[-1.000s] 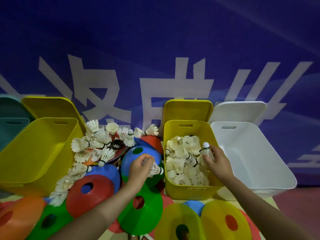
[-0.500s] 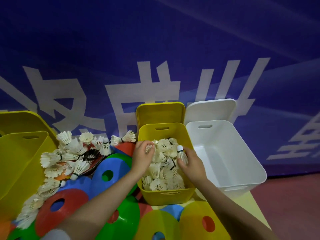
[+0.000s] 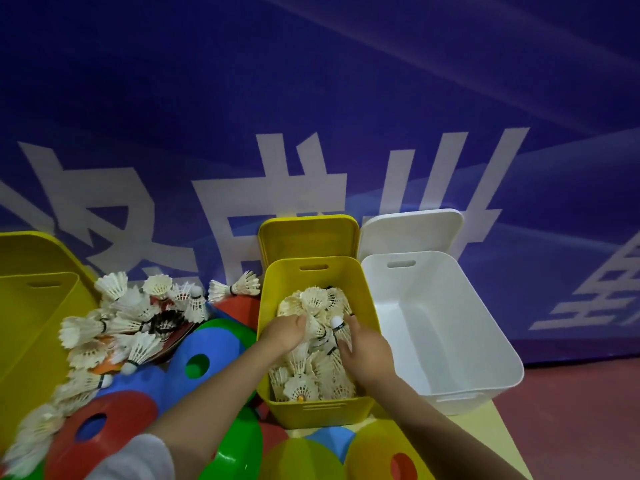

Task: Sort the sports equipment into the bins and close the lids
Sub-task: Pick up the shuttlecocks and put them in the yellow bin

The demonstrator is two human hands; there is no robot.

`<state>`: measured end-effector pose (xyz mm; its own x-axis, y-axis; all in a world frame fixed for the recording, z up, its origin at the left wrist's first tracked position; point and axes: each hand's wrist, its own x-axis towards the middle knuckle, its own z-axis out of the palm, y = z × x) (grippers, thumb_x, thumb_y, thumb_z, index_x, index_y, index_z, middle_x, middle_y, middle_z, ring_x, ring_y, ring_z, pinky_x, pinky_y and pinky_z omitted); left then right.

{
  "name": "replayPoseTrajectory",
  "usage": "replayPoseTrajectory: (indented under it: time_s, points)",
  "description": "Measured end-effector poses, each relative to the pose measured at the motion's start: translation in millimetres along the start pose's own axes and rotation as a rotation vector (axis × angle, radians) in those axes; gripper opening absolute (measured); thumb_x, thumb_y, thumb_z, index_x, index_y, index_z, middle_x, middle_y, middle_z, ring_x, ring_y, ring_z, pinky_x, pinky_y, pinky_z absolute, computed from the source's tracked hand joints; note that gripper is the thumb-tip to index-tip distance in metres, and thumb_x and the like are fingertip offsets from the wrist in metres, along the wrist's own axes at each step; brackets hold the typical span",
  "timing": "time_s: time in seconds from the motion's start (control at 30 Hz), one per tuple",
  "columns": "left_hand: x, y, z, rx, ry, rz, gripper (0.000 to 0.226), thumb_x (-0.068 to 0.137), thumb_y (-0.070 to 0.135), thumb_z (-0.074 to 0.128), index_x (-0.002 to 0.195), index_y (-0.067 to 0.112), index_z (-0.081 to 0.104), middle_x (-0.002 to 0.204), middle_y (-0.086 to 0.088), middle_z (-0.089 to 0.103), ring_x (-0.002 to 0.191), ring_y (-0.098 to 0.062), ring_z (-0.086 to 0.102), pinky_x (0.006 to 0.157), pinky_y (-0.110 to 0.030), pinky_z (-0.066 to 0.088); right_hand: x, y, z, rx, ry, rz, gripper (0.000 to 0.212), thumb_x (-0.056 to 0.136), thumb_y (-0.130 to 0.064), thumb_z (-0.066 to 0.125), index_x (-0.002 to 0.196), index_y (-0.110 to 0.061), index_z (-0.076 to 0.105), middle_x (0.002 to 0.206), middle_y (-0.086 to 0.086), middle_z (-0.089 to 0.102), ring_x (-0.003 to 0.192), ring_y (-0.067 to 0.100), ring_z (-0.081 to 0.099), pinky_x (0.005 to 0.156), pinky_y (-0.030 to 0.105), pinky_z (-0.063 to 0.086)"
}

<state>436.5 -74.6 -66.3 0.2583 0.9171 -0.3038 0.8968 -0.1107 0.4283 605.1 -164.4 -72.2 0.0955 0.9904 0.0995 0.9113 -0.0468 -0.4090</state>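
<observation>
To drop these shuttlecocks cleanly, both hands should let go low inside the small yellow bin [image 3: 313, 408], where the left hand [image 3: 284, 332] curls round one at the pile's left edge and the right hand [image 3: 364, 344] pinches a cork-up shuttlecock [image 3: 337, 325] above the heap's right side, forearms angled in.

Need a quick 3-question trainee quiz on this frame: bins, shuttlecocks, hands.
1. True or false: the white bin holds shuttlecocks.
2. Which bin are both hands in? A) small yellow bin B) white bin C) large yellow bin
3. What does the right hand hold?

Key:
1. False; nothing shows in it.
2. A; the left hand is there too.
3. A shuttlecock, cork end up.
</observation>
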Motion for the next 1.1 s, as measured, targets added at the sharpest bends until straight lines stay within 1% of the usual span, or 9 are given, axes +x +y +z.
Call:
replayPoseTrajectory:
  time_s: [0.13, 0.3, 0.4, 0.5, 0.7, 0.8, 0.9, 0.97, 1.1]
  points:
    - [-20, -8, -19, 0.057, 0.272, 0.227, 0.037, 0.098, 0.027, 0.042, 0.133, 0.018, 0.051, 0.141, -0.002, 0.046, 0.132, -0.023, 0.035, 0.109, -0.033, 0.027, 23, -10, -2, 0.085, -0.033, 0.122, 0.045, 0.094, -0.037, 0.047, 0.135, -0.019, 0.041, 0.113, 0.006, 0.064, 0.101, 0.028, 0.061, 0.072, 0.032, 0.046]
    - [-51, -35, -15, -0.116, 0.339, 0.046, 0.056, 0.101, 0.029, 0.038, 0.152, 0.019, 0.019, 0.156, -0.005, 0.021, 0.142, -0.025, 0.021, 0.113, -0.036, 0.028, 51, -9, 16, 0.383, -0.009, 0.381, 0.034, 0.093, -0.024, 0.053, 0.121, -0.008, 0.042, 0.107, 0.016, 0.064, 0.094, 0.035, 0.062, 0.075, 0.039, 0.051]
    - [-66, -46, -4, -0.228, 0.293, -0.015, 0.056, 0.103, 0.026, 0.034, 0.153, 0.018, 0.011, 0.124, -0.009, 0.055, 0.103, -0.021, 0.056, 0.079, -0.031, 0.046, 50, -7, 36, 0.429, -0.057, 0.389, 0.039, 0.092, -0.023, 0.057, 0.126, -0.008, 0.044, 0.110, 0.017, 0.062, 0.096, 0.034, 0.062, 0.080, 0.044, 0.053]
    - [-72, -48, 4, -0.309, 0.336, -0.067, 0.054, 0.103, 0.024, 0.034, 0.152, 0.027, 0.014, 0.068, 0.006, 0.042, 0.056, -0.008, 0.040, 0.048, -0.024, 0.029, 45, -7, 49, 0.350, -0.151, 0.248, 0.040, 0.093, -0.024, 0.059, 0.130, -0.012, 0.051, 0.125, 0.015, 0.058, 0.110, 0.031, 0.058, 0.092, 0.040, 0.049]
    - [-67, -52, 8, -0.383, 0.366, -0.075, 0.052, 0.103, 0.025, 0.034, 0.151, 0.034, 0.018, 0.104, -0.004, 0.061, 0.073, -0.014, 0.057, 0.052, -0.019, 0.041, 52, -4, 51, 0.163, -0.222, 0.192, 0.038, 0.098, -0.030, 0.045, 0.131, -0.014, 0.054, 0.124, 0.018, 0.055, 0.114, 0.032, 0.051, 0.094, 0.036, 0.043]
    - [-72, -54, 1, -0.600, 0.280, -0.022, 0.048, 0.104, 0.026, 0.032, 0.150, 0.036, 0.021, 0.085, -0.012, 0.060, 0.054, -0.015, 0.047, 0.048, -0.023, 0.031, 50, -5, 48, 0.059, -0.232, 0.213, 0.044, 0.100, -0.037, 0.034, 0.137, -0.015, 0.045, 0.132, 0.018, 0.048, 0.122, 0.031, 0.042, 0.101, 0.039, 0.037]
    - [-72, -63, -19, -0.698, 0.142, 0.043, 0.045, 0.104, 0.035, 0.025, 0.149, 0.031, 0.027, 0.136, -0.007, 0.053, 0.102, -0.012, 0.058, 0.085, -0.021, 0.044, 48, -23, 37, 0.028, -0.031, 0.230, 0.049, 0.099, -0.039, 0.039, 0.139, -0.011, 0.043, 0.134, 0.016, 0.049, 0.125, 0.031, 0.041, 0.103, 0.040, 0.034]
    - [-69, -81, -36, -0.694, 0.105, 0.048, 0.045, 0.104, 0.039, 0.025, 0.146, 0.026, 0.032, 0.148, 0.003, 0.038, 0.128, -0.015, 0.043, 0.108, -0.032, 0.036, 49, -47, 32, 0.054, 0.095, 0.178, 0.048, 0.097, -0.037, 0.044, 0.138, -0.011, 0.046, 0.131, 0.014, 0.051, 0.122, 0.029, 0.043, 0.101, 0.040, 0.036]
    - [-59, -135, -66, -0.451, 0.180, 0.064, 0.041, 0.101, 0.030, 0.039, 0.141, 0.025, 0.041, 0.139, -0.001, 0.046, 0.114, -0.011, 0.050, 0.093, -0.022, 0.037, 55, -111, 30, 0.206, 0.190, 0.010, 0.041, 0.094, -0.028, 0.053, 0.131, -0.010, 0.052, 0.125, 0.012, 0.053, 0.121, 0.028, 0.044, 0.097, 0.038, 0.038]
